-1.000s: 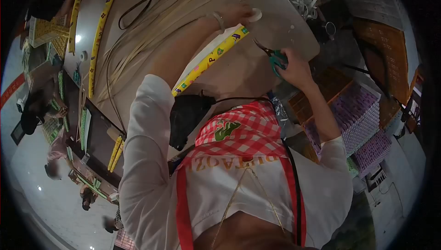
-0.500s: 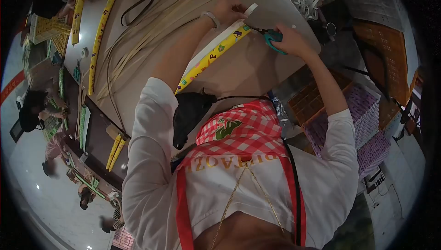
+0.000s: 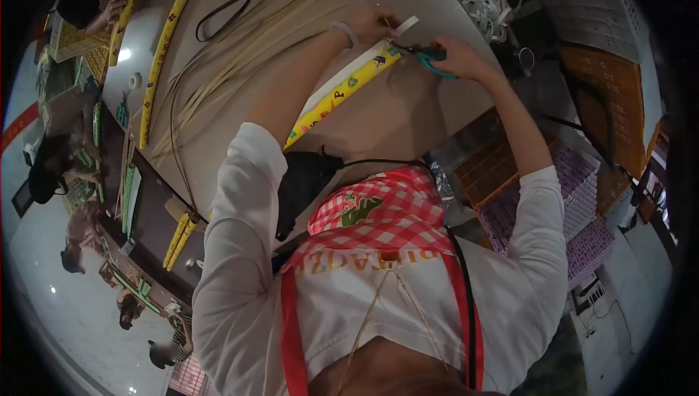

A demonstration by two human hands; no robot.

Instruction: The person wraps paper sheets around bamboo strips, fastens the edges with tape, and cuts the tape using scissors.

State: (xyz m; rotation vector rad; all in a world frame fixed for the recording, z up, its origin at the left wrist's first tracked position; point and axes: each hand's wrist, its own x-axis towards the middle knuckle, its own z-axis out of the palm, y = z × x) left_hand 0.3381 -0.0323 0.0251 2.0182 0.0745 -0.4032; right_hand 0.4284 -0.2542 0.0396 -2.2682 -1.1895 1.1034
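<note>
With scissors held in the right grip, the white strip held by the left grip is best kept taut.

Table was smooth, mostly matt, with one bright glare patch. On it, thin tan strips looked dull and wood-like. Above it, yellow strip had a smooth, faint sheen; white strip looked smooth; scissors had plastic-looking handles. By its near edge, apron was creased cloth, foil-like sheet crinkled, glossy.
</note>
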